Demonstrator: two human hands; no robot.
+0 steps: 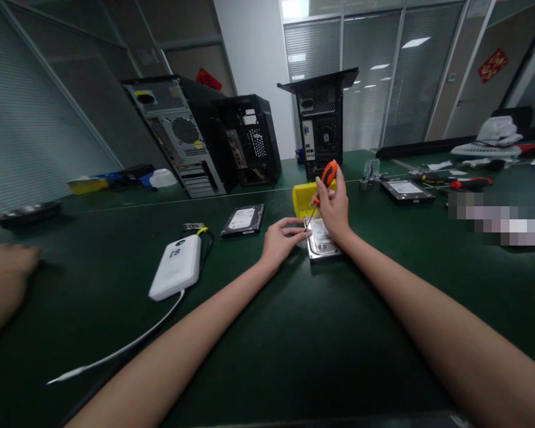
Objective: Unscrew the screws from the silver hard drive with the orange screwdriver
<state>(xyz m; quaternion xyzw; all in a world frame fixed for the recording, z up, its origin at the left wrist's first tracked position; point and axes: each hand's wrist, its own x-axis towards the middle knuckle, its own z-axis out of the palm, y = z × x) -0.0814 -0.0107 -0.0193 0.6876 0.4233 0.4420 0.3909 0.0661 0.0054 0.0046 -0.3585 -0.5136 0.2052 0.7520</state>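
Observation:
A silver hard drive (321, 251) lies label side up on the green table in front of me. My right hand (334, 209) is closed around the orange and black handle of a screwdriver (329, 173). The tool slants, its shaft running down to the drive's left edge. Beside that tip, my left hand (280, 239) has its thumb and fingers brought together in a pinch. Whether it grips the shaft, a screw or the drive's edge is hidden. Just behind the drive stands a yellow plastic case (301, 199), partly covered by my right hand.
A second hard drive (243, 220) and a white power bank (176, 267) with a cable lie left. Another drive (406, 190) and red-handled tools (471, 183) are right. Computer towers (196, 137) stand behind. Another person's hand (6, 285) rests at far left.

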